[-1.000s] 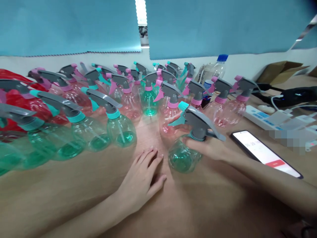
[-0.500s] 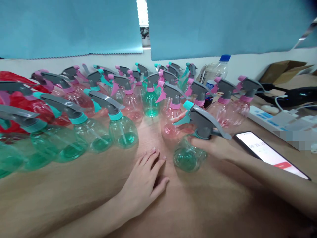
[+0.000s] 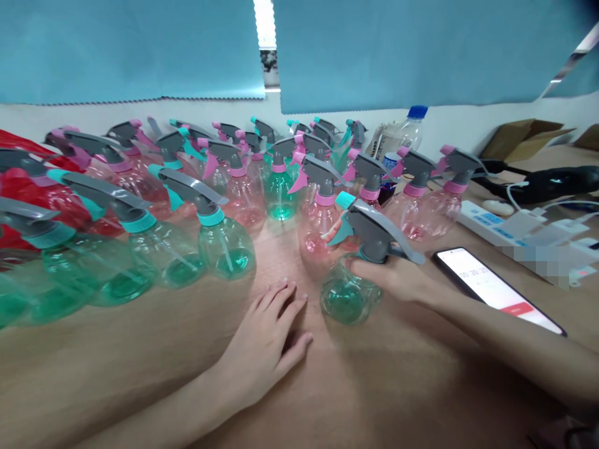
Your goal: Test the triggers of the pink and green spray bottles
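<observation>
Head view: right of centre, the right hand grips a green bottle that, pushed back, could topple the pink bottle; lower centre, the left hand lies empty.

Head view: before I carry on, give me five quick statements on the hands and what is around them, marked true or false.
1. The right hand has its grip at the neck of a green spray bottle. True.
2. Both hands hold bottles. False: the left hand rests on the table, holding nothing.
3. A phone lies screen-up to the right of that bottle. True.
4. At the far left lies a cardboard box. False: red plastic is there.
5. A blue-capped bottle stands behind pink spray bottles. True.
</observation>
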The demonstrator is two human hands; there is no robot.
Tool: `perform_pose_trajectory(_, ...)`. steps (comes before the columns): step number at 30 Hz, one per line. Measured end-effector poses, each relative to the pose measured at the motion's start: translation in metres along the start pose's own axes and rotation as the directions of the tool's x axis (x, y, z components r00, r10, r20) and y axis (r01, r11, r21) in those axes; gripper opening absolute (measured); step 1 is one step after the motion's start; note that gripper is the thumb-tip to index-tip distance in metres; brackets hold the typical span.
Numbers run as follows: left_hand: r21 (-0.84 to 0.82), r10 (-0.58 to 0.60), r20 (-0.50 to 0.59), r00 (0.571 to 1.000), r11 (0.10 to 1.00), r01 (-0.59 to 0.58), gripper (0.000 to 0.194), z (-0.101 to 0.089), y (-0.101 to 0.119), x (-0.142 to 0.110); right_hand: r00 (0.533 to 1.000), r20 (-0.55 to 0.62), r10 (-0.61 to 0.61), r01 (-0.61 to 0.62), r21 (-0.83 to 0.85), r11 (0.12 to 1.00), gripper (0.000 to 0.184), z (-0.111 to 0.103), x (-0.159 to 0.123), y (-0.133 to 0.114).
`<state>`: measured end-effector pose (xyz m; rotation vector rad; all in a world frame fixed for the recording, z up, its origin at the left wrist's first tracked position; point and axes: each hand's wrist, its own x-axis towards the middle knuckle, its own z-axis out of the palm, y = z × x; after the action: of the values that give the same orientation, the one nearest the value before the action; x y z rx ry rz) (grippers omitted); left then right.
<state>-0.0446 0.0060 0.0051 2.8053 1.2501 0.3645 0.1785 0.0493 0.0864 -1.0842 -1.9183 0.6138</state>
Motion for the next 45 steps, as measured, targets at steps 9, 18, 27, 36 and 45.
perform_pose_trajectory(9, 0.003, -0.006, 0.007, 1.0, 1.0, 0.006, 0.046, 0.001, 0.001, 0.0, 0.998, 0.03, 0.05, -0.053, 0.122, 0.991, 0.013, 0.001, -0.005, -0.009)
perform_pose_trajectory(18, 0.017, -0.002, 0.006, 1.0, 1.0, 0.002, 0.046, 0.001, -0.001, 0.001, 0.999, 0.05, -0.004, -0.007, 0.237, 0.972, 0.042, 0.009, -0.006, 0.005)
perform_pose_trajectory(27, -0.009, -0.016, 0.004, 1.0, 1.0, 0.016, 0.046, -0.001, 0.0, 0.001, 0.994, 0.08, -0.068, 0.049, 0.217, 0.975, 0.064, 0.01, -0.006, 0.011)
perform_pose_trajectory(36, -0.008, -0.018, 0.014, 1.0, 1.0, 0.018, 0.046, -0.001, 0.0, 0.001, 0.994, 0.075, -0.078, 0.054, 0.286, 0.957, 0.065, 0.012, -0.005, 0.011)
perform_pose_trajectory(45, -0.006, -0.013, 0.025, 1.0, 1.0, 0.013, 0.045, -0.002, 0.0, 0.002, 0.993, 0.09, -0.081, 0.049, 0.306, 0.951, 0.056, 0.011, -0.007, 0.013)
